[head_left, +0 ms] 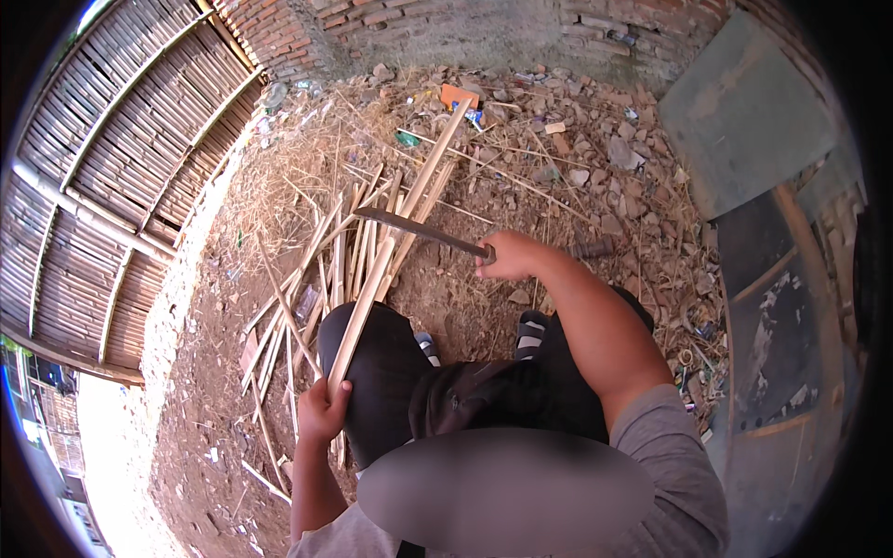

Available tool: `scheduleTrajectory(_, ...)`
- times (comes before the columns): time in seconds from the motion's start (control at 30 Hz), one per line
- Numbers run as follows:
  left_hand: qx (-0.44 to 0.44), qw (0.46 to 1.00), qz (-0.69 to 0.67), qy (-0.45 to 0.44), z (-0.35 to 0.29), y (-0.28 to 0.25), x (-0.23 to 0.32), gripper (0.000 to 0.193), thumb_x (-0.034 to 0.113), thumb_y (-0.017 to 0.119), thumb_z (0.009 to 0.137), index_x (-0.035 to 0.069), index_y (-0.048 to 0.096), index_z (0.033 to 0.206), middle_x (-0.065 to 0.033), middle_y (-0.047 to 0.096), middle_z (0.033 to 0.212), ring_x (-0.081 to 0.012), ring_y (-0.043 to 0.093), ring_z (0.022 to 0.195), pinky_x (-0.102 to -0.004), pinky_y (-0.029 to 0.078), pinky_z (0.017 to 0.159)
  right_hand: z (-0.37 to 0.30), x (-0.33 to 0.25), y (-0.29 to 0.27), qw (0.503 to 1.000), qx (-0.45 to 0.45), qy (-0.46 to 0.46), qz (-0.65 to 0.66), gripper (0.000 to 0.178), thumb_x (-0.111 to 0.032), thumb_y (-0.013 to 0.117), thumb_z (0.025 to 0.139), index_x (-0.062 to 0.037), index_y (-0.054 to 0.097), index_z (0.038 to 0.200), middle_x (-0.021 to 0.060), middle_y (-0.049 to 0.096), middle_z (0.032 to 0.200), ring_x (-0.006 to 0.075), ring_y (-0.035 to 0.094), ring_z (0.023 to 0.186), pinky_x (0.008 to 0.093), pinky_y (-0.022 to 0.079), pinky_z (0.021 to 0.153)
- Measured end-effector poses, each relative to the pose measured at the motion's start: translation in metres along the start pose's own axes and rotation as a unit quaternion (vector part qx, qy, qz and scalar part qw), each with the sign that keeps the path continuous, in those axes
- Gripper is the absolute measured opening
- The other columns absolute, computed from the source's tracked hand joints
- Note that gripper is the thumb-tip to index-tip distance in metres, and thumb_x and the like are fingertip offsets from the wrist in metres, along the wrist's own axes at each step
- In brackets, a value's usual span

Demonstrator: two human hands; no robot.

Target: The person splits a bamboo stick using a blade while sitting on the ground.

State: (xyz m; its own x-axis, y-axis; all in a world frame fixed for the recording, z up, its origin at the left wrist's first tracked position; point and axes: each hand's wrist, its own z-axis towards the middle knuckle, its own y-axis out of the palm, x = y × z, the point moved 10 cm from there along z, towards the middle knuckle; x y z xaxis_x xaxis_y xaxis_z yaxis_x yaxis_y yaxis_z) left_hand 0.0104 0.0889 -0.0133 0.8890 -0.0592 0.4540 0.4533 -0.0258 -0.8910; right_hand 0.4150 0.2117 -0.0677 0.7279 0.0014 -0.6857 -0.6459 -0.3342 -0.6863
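My left hand (323, 410) grips the near end of a long split bamboo strip (376, 274), which slants away from me past my left knee. In my right hand (511, 255) is the handle of a machete (423, 231), its long dark blade pointing left. The blade lies across the strip around its middle; whether it touches or cuts in, I cannot tell. Under and beside the strip, a loose pile of split bamboo strips (307, 270) spreads over the ground. Most of the machete's handle is hidden inside my right fist.
Rubble and broken bricks (605, 177) cover the ground ahead, below a brick wall (521, 42). A woven bamboo fence (121, 139) stands at the left. Grey-green boards (749, 121) lean at the right. My sandalled feet (531, 335) are between my bent knees.
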Motion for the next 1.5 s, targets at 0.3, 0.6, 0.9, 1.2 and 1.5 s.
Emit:
scheduleTrajectory(0.3,0.004,0.999,-0.037,-0.002,0.000,0.003,-0.005,0.047,0.041,0.070,0.091,0.000,0.057,0.072,-0.0169,0.056,0.057,-0.0307,0.059,0.052,-0.0422,0.043,0.053,-0.001,-0.001,0.000,1.000,-0.013,-0.002,-0.001,0.035,-0.035,0.079,0.077,-0.0096,0.071,0.100,0.0125,0.072,0.093,0.0294,0.069,0.091,0.0413,0.052,0.081)
scheduleTrajectory(0.6,-0.008,0.999,-0.030,-0.012,0.001,0.005,-0.006,0.047,0.041,0.069,0.091,-0.001,0.058,0.074,-0.0162,0.056,0.058,-0.0265,0.057,0.054,-0.0413,0.043,0.055,-0.001,-0.003,0.000,1.000,-0.012,-0.006,0.004,0.033,-0.032,0.079,0.077,-0.0089,0.070,0.098,0.0121,0.071,0.091,0.0283,0.069,0.087,0.0406,0.052,0.077)
scheduleTrajectory(0.9,-0.001,0.999,-0.029,-0.016,0.000,-0.002,0.008,0.048,0.042,0.067,0.092,-0.001,0.059,0.074,-0.0195,0.059,0.061,-0.0340,0.063,0.058,-0.0446,0.047,0.057,-0.014,-0.005,-0.026,0.998,-0.009,0.017,-0.061,0.048,-0.035,0.078,0.078,-0.0077,0.067,0.115,0.0144,0.071,0.097,0.0303,0.069,0.092,0.0418,0.053,0.080)
scheduleTrajectory(1.2,-0.012,1.000,0.021,-0.003,-0.001,-0.005,0.009,0.047,0.042,0.065,0.093,-0.002,0.059,0.075,-0.0247,0.061,0.066,-0.0444,0.063,0.065,-0.0506,0.046,0.059,-0.029,-0.042,-0.019,0.994,-0.022,-0.031,-0.103,0.039,-0.033,0.077,0.077,-0.0090,0.069,0.107,0.0171,0.070,0.095,0.0336,0.068,0.095,0.0443,0.053,0.082)
scheduleTrajectory(1.5,-0.005,1.000,0.003,-0.002,0.002,-0.002,0.003,0.047,0.042,0.067,0.091,-0.001,0.058,0.073,-0.0246,0.060,0.065,-0.0439,0.062,0.063,-0.0505,0.046,0.059,-0.008,-0.009,-0.018,0.998,0.033,-0.002,-0.053,0.034,-0.031,0.076,0.080,-0.0082,0.068,0.104,0.0133,0.070,0.088,0.0300,0.069,0.086,0.0425,0.052,0.076)
